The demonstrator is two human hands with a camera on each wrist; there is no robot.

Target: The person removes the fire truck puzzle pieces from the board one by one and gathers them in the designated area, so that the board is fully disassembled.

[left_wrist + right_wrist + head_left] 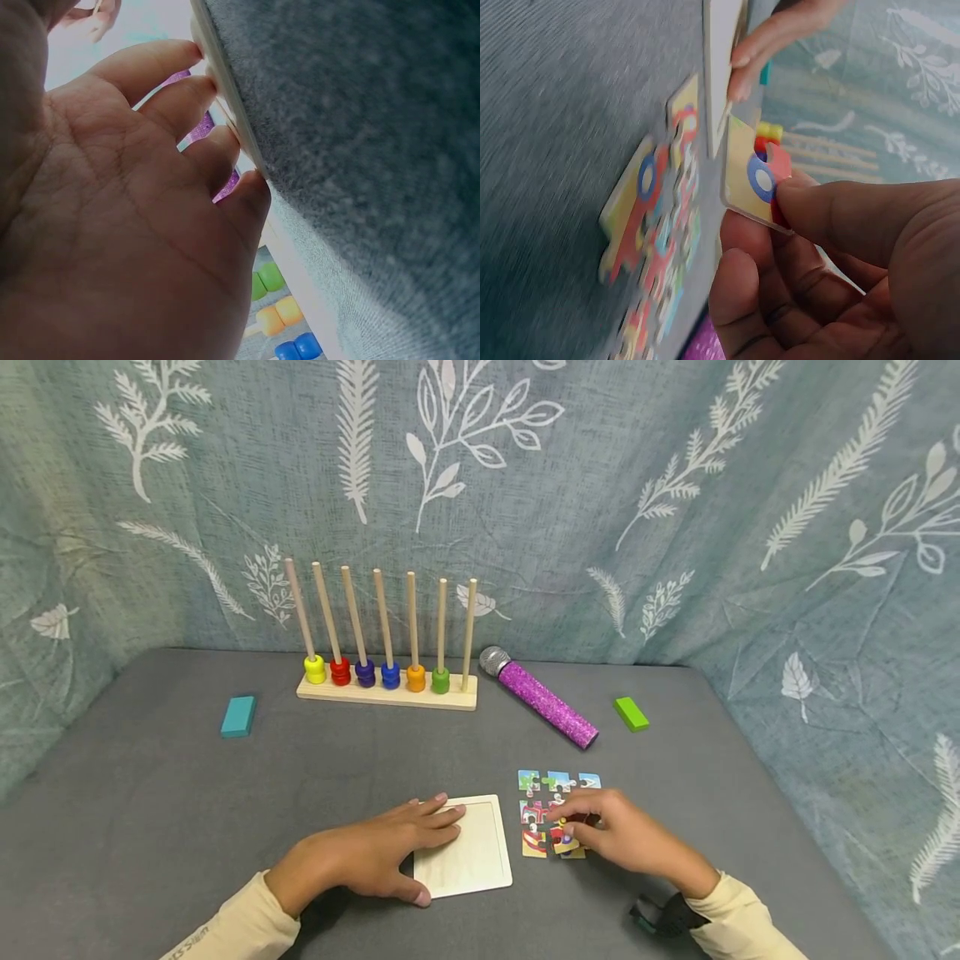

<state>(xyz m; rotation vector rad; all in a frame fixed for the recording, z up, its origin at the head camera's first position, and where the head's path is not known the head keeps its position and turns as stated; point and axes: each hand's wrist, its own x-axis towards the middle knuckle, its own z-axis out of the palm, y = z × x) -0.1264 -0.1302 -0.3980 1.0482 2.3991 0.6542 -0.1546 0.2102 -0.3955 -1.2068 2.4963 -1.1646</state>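
Note:
My right hand [618, 831] pinches a jigsaw puzzle piece [751, 178] between thumb and fingers. The piece shows a blue-ringed wheel on yellow with some red. It is lifted over the other puzzle pieces [533, 843], which lie loosely spread in rows on the table, partly covered by this hand. To the left, my left hand [378, 852] lies with fingers spread on the left side of a square wooden puzzle tray [480, 852]. In the left wrist view its fingertips [214, 86] touch the tray's edge. Bare wood shows inside the tray's raised rim.
Behind stands a wooden peg rack [386, 695] with coloured beads. A purple glitter microphone [547, 703] lies right of it. A teal block [238, 717] is at the left, a green block [632, 714] at the right. A black strap [663, 914] hangs by the right wrist. A patterned curtain [525, 510] rises behind the table.

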